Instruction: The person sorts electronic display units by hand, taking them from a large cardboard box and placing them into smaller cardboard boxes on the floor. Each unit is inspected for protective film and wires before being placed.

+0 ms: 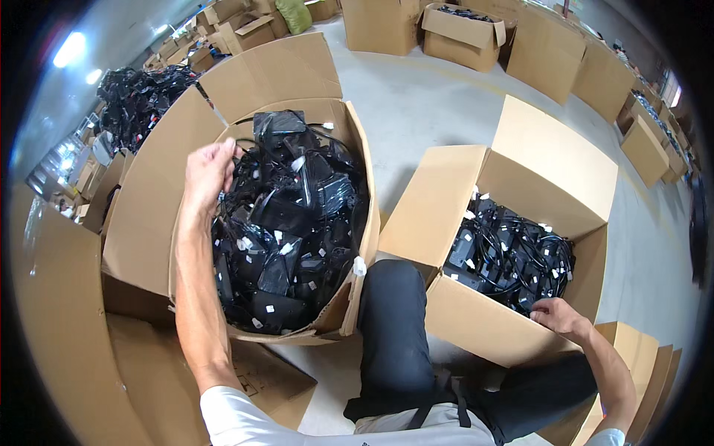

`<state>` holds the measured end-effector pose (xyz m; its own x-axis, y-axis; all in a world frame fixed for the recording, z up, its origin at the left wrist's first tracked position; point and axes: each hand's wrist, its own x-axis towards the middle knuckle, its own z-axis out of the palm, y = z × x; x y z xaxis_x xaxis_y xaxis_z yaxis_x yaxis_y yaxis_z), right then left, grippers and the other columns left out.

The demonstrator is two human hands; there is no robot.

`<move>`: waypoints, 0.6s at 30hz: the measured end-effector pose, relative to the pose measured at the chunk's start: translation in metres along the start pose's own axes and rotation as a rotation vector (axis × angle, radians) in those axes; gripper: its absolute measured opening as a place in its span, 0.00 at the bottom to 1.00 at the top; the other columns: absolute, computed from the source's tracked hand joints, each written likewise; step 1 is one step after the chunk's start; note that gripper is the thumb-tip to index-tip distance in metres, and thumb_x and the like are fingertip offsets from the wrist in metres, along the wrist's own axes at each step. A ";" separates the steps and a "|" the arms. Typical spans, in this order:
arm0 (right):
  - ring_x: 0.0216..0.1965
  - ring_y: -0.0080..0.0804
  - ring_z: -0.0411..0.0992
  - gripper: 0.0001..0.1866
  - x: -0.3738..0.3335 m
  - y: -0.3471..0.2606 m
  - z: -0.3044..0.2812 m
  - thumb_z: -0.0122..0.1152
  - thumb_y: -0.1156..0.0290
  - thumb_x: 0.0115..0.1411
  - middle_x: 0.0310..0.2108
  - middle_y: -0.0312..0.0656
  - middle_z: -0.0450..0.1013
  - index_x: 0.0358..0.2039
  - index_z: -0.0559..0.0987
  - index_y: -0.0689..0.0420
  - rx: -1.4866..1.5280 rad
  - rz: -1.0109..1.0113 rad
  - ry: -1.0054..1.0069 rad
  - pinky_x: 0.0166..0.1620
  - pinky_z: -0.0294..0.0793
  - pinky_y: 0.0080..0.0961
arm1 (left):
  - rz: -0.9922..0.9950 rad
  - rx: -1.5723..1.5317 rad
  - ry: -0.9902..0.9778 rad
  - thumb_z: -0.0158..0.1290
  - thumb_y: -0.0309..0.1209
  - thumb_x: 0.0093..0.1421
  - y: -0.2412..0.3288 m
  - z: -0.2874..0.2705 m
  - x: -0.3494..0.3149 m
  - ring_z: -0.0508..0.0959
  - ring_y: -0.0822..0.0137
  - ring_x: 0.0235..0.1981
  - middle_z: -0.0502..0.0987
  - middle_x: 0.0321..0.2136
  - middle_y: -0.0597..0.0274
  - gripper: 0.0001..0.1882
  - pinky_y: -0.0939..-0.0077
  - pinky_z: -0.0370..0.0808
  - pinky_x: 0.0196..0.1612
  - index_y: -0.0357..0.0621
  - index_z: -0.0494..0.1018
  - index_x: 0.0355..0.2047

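Note:
Over the left rim of the larger cardboard box [359, 223], my left hand [210, 172] is closed, with a black cable [245, 140] at its fingertips. That box is heaped with black power adapters [279, 308], their cables and white connectors, some in clear plastic bags. My right hand [563, 318] reaches over the near edge of the smaller cardboard box [483, 316] on the right. Its fingers are curled together against the black adapters and cables [509, 253] inside. What those fingertips grip, if anything, is hidden.
Both boxes stand on the grey floor [387, 97] with flaps raised, my knee [394, 305] between them. Flattened cardboard [67, 320] lies at the left. Behind it rises a pile of black cables [145, 97]. More cardboard boxes [465, 41] line the back and right.

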<state>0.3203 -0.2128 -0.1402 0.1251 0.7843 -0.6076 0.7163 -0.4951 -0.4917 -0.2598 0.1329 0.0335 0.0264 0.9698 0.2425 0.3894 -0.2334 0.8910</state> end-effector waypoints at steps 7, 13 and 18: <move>0.44 0.34 0.75 0.25 0.012 -0.137 -0.003 0.62 0.63 0.63 0.40 0.47 0.76 0.55 0.74 0.66 0.118 -0.528 0.185 0.52 0.74 0.32 | 0.139 -0.002 -0.171 0.52 0.36 0.69 0.110 0.022 -0.074 0.61 0.82 0.13 0.65 0.13 0.75 0.16 0.85 0.57 0.15 0.34 0.77 0.31; 0.66 0.49 0.59 0.55 -0.025 -0.282 -0.002 0.79 0.53 0.45 0.64 0.60 0.60 0.66 0.60 0.68 0.179 -1.179 0.506 0.68 0.58 0.38 | 0.191 -0.152 -0.369 0.55 0.36 0.68 0.175 0.064 -0.144 0.64 0.83 0.14 0.70 0.15 0.72 0.15 0.87 0.60 0.16 0.34 0.78 0.33; 0.39 0.54 0.78 0.14 -0.033 -0.306 0.013 0.60 0.65 0.64 0.35 0.56 0.78 0.48 0.75 0.57 0.317 -1.150 0.353 0.43 0.76 0.42 | 0.526 -0.077 -0.549 0.54 0.29 0.66 0.199 0.126 -0.174 0.67 0.83 0.15 0.71 0.15 0.72 0.10 0.86 0.61 0.17 0.36 0.78 0.30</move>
<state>0.0879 -0.0917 0.0220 -0.2522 0.8558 0.4517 0.3416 0.5155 -0.7858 -0.0708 -0.0729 0.1201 0.6522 0.6211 0.4345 0.1343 -0.6589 0.7401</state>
